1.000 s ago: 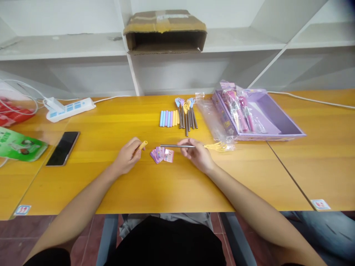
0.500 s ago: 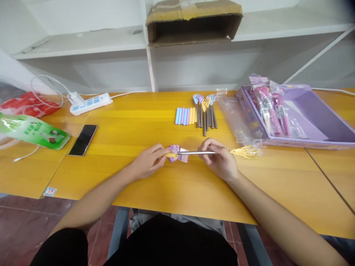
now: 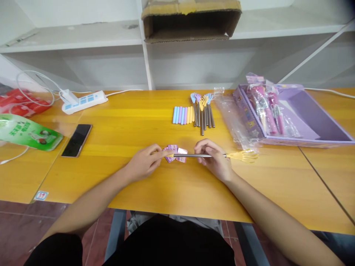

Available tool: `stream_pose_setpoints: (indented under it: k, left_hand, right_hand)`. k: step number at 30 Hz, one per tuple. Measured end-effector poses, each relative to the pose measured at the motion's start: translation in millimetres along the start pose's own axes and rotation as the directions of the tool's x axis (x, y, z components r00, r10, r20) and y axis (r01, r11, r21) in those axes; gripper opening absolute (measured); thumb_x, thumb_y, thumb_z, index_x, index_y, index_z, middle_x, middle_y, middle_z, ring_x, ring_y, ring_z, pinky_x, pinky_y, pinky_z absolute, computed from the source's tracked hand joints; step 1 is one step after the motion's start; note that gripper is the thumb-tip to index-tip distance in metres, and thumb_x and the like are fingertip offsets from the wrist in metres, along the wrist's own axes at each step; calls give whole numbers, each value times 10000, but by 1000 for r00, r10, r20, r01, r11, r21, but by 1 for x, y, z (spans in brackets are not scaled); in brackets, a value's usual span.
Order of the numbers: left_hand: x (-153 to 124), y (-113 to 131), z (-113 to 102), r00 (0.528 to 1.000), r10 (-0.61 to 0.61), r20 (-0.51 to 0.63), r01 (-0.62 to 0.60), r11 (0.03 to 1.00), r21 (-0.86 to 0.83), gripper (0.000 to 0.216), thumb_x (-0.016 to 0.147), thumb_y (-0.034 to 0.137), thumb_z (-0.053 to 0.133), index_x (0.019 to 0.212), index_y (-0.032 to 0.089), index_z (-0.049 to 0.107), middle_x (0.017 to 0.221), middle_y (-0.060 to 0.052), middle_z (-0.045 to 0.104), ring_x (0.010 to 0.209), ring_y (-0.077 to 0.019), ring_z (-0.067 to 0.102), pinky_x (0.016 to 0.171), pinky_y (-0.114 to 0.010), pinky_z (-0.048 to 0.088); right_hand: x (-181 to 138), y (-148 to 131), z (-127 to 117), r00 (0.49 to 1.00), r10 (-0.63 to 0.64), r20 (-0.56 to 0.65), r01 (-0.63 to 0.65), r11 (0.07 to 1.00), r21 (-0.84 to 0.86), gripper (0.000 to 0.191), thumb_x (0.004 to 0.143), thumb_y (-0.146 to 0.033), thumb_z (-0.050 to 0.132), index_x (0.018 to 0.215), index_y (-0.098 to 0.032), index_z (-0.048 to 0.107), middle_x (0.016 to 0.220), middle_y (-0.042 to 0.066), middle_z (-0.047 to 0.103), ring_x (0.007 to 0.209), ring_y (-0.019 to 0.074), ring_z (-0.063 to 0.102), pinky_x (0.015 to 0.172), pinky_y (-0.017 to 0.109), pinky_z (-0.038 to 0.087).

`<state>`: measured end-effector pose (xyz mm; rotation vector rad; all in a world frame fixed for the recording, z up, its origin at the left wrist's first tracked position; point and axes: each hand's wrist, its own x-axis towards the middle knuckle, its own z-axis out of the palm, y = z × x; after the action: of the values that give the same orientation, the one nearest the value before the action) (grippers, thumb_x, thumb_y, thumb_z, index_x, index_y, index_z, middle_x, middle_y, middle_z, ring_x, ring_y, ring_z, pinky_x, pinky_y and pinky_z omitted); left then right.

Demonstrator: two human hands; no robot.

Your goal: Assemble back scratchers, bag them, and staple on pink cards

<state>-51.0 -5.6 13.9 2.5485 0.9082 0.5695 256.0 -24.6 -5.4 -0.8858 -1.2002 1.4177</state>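
My right hand (image 3: 215, 159) is closed around the metal rod of a back scratcher (image 3: 191, 155), whose yellow claw points right. Pinched in my left hand (image 3: 145, 162) is a yellow handle sleeve (image 3: 171, 155), mostly hidden by the fingers. The rod's left end meets the sleeve; how deep it sits inside I cannot tell. Beneath the rod lie small printed cards (image 3: 181, 151). Farther back, a row of pastel handle sleeves (image 3: 181, 115) in blue, purple and yellow lies beside a bunch of back scratchers (image 3: 203, 114) with bare metal rods.
At right stands a purple box (image 3: 310, 141) with wrapped pink items, clear plastic bags (image 3: 233, 120) beside it. On the left are a phone (image 3: 77, 140), a power strip (image 3: 84, 102), a green package (image 3: 30, 132) and red plastic (image 3: 24, 103). A cardboard box (image 3: 191, 37) sits on the shelf.
The gap between the rod's end and the yellow sleeve has closed; they now touch in line. Less of the sleeve shows past my left fingers. The whole view has shifted slightly.
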Motion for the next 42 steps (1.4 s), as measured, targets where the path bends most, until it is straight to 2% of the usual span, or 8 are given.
stream_pose_setpoints:
  k: [5, 12, 15, 19, 25, 33, 37, 42]
  left_hand:
    - [-1, -3, 0, 1000, 10, 13, -10, 999, 45, 582, 1074, 141, 455, 1580, 404, 569, 1159, -68, 664, 939, -169, 645, 876, -298, 542]
    - [-1, 1, 2, 998, 46, 49, -49, 997, 58, 574, 1072, 144, 463, 1595, 369, 539, 1177, -66, 682, 937, -179, 659, 855, -297, 542]
    - [0, 8, 4, 1000, -2, 13, 2, 1000, 14, 515, 1086, 167, 468, 1566, 332, 553, 1203, -72, 690, 959, -188, 674, 882, -316, 557]
    - [1, 13, 7, 996, -78, -49, 73, 993, -97, 391, 1087, 173, 469, 1433, 274, 620, 1193, -80, 699, 962, -188, 687, 901, -338, 573]
    - [-1, 15, 11, 996, -54, -72, 44, 990, -137, 349, 1094, 163, 464, 1383, 266, 632, 1174, -72, 690, 948, -173, 679, 862, -316, 561]
    - [-2, 22, 13, 996, -49, -69, 37, 985, -168, 375, 1084, 155, 474, 1412, 277, 611, 1192, -78, 704, 931, -173, 696, 830, -312, 576]
    - [-2, 23, 15, 995, -41, -91, 25, 986, -166, 366, 1075, 139, 487, 1399, 252, 613, 1217, -89, 712, 939, -167, 702, 816, -301, 576]
    - [-3, 25, 20, 992, -61, -113, 42, 987, -157, 341, 1065, 149, 505, 1365, 237, 640, 1157, -79, 715, 799, -133, 660, 725, -268, 547]
  right_hand:
    - [-3, 0, 6, 1000, -18, -8, 18, 1000, -18, 321, 983, -551, 640, 970, -237, 705, 683, 4, 617, 555, 163, 515, 480, 282, 375]
    - [4, -2, 1, 998, 46, 47, -48, 998, 46, 275, 974, -486, 637, 969, -225, 724, 675, -5, 588, 538, 148, 494, 451, 266, 336]
    - [4, -4, 1, 998, 46, 48, -48, 998, 30, 299, 972, -510, 634, 946, -223, 717, 682, -4, 583, 534, 146, 482, 455, 270, 342]
    - [-1, -1, 1, 998, 24, 50, -24, 1000, 14, 329, 1021, -549, 599, 1003, -237, 701, 728, 0, 602, 563, 150, 501, 494, 276, 375]
    - [-5, 0, 2, 998, -8, 55, 8, 1000, 3, 330, 1041, -560, 590, 1035, -251, 707, 749, 8, 617, 577, 160, 522, 496, 285, 374]
    - [-4, -5, 12, 997, -38, 73, 37, 999, 17, 568, 1039, -751, 472, 1196, -259, 708, 680, -13, 579, 537, 161, 481, 485, 297, 374]
    - [-3, -3, 16, 994, -29, 101, 26, 999, 32, 576, 1039, -759, 467, 1197, -258, 703, 696, -18, 572, 536, 151, 475, 489, 295, 370]
    - [-6, 1, 19, 992, -32, 125, 27, 999, 38, 593, 1056, -750, 432, 1216, -245, 698, 688, -20, 567, 549, 155, 476, 502, 293, 374]
